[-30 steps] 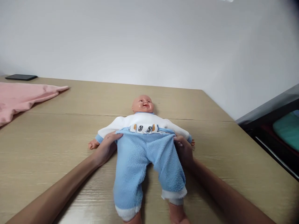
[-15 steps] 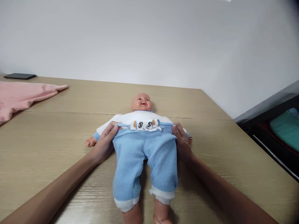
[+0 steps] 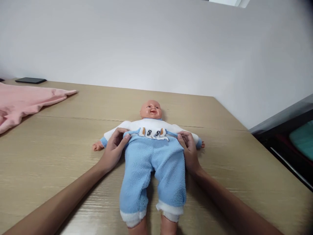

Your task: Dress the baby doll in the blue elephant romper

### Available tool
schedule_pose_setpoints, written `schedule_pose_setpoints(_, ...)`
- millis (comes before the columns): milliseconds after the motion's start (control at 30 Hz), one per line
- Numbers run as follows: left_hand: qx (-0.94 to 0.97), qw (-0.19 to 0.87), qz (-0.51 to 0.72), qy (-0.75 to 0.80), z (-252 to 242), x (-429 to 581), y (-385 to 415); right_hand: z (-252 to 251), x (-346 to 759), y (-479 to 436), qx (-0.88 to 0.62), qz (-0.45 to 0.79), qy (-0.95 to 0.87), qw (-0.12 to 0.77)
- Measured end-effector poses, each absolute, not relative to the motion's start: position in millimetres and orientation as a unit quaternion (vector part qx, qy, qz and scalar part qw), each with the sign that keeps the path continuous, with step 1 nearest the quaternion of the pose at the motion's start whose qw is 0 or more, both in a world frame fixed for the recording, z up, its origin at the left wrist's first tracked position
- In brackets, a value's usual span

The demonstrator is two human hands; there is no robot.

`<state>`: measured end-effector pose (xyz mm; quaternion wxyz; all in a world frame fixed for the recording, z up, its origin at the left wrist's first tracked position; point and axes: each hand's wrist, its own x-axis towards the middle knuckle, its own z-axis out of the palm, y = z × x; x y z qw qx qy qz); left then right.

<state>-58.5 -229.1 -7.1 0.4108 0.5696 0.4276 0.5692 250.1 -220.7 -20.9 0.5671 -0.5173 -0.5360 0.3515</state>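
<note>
A baby doll [image 3: 151,110] lies on its back, head away from me, in a white top [image 3: 127,125] with blue cuffs. Light blue fleece pants [image 3: 139,163] with white hems cover its hips and upper legs; an embroidered face with two eyes shows at the waist. My left hand [image 3: 116,145] pinches the left edge of the pants' waistband between thumb and fingers. At the right edge of the same waistband, my right hand [image 3: 189,148] grips the fabric. The doll's hands stick out beyond mine on both sides.
Pink cloth [image 3: 31,99] lies at the left on the wooden table [image 3: 73,147]. Behind it rests a dark flat device [image 3: 30,80], with part of another dark item at the far left edge. A black object with teal fabric [image 3: 303,140] stands beyond the table's right edge.
The view has shifted slightly, so the table items appear further right. The fingers of both my hands have moved a little on the waistband, which they still hold.
</note>
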Motion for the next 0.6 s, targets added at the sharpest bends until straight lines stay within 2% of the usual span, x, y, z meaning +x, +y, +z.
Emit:
schedule_pose_setpoints(167, 0.519, 0.431, 0.626, 0.390, -13.3, -56.8, -228.9, -17.2, 250.8, -228.4, -0.503, 0.258, -0.543, 0.621)
schedule_pose_setpoints(300, 0.491, 0.449, 0.641, 0.382, -15.2, -55.1, -226.4, 10.2, 241.5, -229.2, -0.466, 0.188, -0.612, 0.610)
schedule_pose_setpoints(367, 0.491, 0.435, 0.647, 0.390, -14.7, -54.4, -226.7, 35.1, 227.5, -222.0, -0.452, 0.178, -0.668, 0.564)
schedule_pose_setpoints(500, 0.499, 0.398, 0.651, 0.411, -10.8, -53.1, -230.5, 90.2, 179.5, -184.8, -0.391, 0.174, -0.812, 0.397)
schedule_pose_setpoints(600, 0.508, 0.395, 0.643, 0.415, -8.9, -52.3, -234.3, 113.1, 131.9, -143.0, -0.341, 0.248, -0.870, 0.256)
